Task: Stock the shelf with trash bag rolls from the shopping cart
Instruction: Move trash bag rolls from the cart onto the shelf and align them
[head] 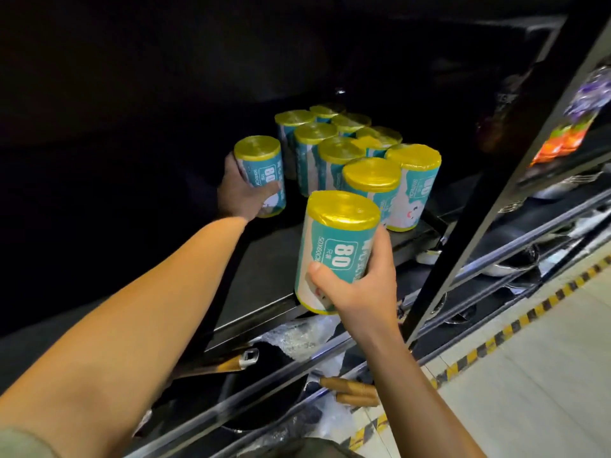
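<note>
Nearest the camera, the right hand [355,282] is wrapped round a trash bag roll [337,249], thumb across the teal label, fingers hidden behind it. That roll stands upright, long axis vertical, its base at the front lip of the dark shelf [264,279] — whether it rests there or hangs just above, I cannot tell. Further in and to the left, the left hand [243,193] grips a second roll [261,176], also upright, down on the shelf board. Beyond and to the right of it stands the group of stocked rolls [344,153], yellow tops up, packed close. The open floor of the shelf lies between the two held rolls, so the nearer roll likely needs to go forward and slightly left — the right hand is the closer one. The cart is out of view.
</note>
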The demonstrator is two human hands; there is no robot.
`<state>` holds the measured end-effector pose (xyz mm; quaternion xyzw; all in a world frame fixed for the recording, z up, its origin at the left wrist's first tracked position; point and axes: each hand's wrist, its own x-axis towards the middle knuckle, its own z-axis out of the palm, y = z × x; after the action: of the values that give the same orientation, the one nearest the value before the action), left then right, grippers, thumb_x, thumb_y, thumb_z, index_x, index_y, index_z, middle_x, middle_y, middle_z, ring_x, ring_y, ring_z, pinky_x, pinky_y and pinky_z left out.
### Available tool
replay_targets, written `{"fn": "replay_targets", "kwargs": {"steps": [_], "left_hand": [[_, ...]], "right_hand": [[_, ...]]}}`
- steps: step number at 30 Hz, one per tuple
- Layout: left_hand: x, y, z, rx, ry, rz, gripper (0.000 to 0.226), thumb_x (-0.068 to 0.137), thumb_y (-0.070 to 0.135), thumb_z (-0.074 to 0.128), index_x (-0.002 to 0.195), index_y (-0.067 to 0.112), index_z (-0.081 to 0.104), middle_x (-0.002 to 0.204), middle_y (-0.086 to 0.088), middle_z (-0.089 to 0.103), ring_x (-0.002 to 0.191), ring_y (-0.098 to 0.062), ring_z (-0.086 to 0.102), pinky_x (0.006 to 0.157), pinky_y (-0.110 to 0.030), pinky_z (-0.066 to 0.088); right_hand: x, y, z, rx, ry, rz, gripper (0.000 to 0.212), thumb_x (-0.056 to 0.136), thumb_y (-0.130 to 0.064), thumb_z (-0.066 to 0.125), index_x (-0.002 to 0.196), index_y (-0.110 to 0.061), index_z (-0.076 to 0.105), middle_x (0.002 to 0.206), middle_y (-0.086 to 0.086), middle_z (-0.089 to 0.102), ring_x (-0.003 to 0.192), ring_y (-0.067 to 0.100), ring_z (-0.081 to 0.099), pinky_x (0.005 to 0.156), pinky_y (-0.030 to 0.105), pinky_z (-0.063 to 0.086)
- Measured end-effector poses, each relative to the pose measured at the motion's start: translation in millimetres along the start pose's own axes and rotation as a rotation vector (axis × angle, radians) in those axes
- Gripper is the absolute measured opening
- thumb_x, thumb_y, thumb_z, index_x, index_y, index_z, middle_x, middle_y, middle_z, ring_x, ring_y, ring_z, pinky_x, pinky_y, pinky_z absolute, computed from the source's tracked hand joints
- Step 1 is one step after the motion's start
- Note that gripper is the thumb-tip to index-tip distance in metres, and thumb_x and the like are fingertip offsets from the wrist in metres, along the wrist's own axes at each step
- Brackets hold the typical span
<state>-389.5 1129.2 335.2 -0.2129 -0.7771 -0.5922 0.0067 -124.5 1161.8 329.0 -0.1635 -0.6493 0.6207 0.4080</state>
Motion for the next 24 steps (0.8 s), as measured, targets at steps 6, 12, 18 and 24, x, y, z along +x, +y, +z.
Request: {"fn": "replay_targets", "kwargs": {"steps": [6,12,18,24], "left_hand": [[40,1,9,0.086,0.017,-0.004,0.069,0.068,0.024,0.088,0.122,0.014,0.047,0.117,0.0,0.063,0.106,-0.021,0.063,0.093,-0.036,0.052],[65,-2,16,0.147,0.024,-0.028,0.07,0.067,0.028,0.089,0.121,0.013,0.048,0.124,-0.005,0.064,0.111,-0.024,0.063,0.096,-0.04,0.051],[73,-5,20,0.149,0.014,-0.032,0.071,0.067,0.028,0.089,0.123,0.015,0.047,0.125,-0.004,0.064,0.113,-0.024,0.063,0.098,-0.039,0.051],[53,7,9,0.088,-0.022,-0.088,0.08,0.069,0.03,0.087,0.135,0.01,0.045,0.128,-0.005,0.062,0.117,-0.024,0.061,0.099,-0.039,0.05]], "right_hand": [[7,5,12,0.006,0.036,-0.001,0.073,0.066,-0.009,0.081,0.132,-0.015,0.05,0.103,-0.015,0.07,0.092,0.007,0.07,0.072,0.019,0.054],[12,12,17,-0.009,0.079,0.003,0.074,0.065,-0.011,0.082,0.132,-0.016,0.051,0.105,-0.01,0.071,0.094,0.009,0.071,0.073,0.02,0.056],[14,18,20,-0.036,0.07,-0.016,0.074,0.065,-0.009,0.081,0.132,-0.013,0.05,0.101,-0.02,0.069,0.091,0.003,0.07,0.071,0.016,0.054],[15,20,21,-0.083,0.073,-0.021,0.075,0.065,-0.014,0.082,0.133,-0.019,0.05,0.103,-0.027,0.065,0.096,0.002,0.068,0.075,0.018,0.055]]}}
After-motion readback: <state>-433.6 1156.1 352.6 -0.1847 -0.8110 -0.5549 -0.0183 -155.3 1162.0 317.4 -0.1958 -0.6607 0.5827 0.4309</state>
